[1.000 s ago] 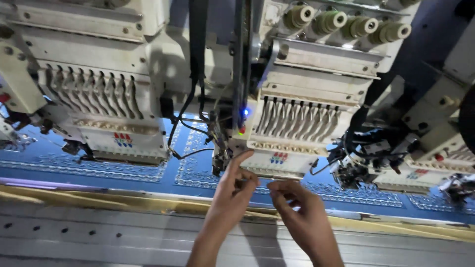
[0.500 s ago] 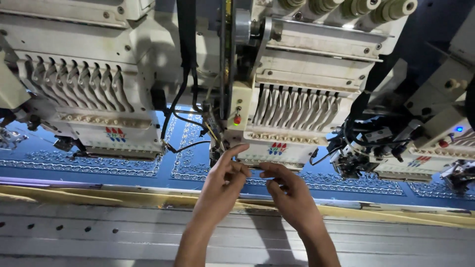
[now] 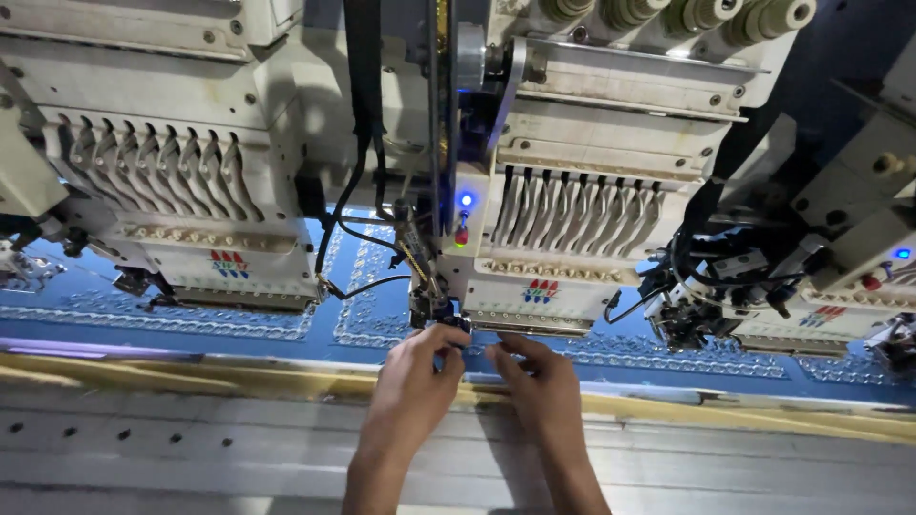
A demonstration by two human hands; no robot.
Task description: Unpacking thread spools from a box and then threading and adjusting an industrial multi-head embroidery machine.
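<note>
Needle assembly (image 3: pixel 434 310) of embroidery head (image 3: pixel 563 238): your left hand (image 3: pixel 410 391) has risen, fingertips pinching it; right hand (image 3: pixel 544 386), fingers curled, grip unclear, has closed in beside it.

left hand (image 3: pixel 412 381), right hand (image 3: pixel 542 386), perhaps pinching thread, under embroidery head (image 3: pixel 563 238)

blue fabric (image 3: pixel 382 329) with white embroidered pattern, cream machine head (image 3: pixel 582 229).

Left hand (image 3: pixel 412 386) and right hand (image 3: pixel 539 391): both bare, no gloves, rings or watch. Forearms bare, no sleeves showing in frame.
</note>
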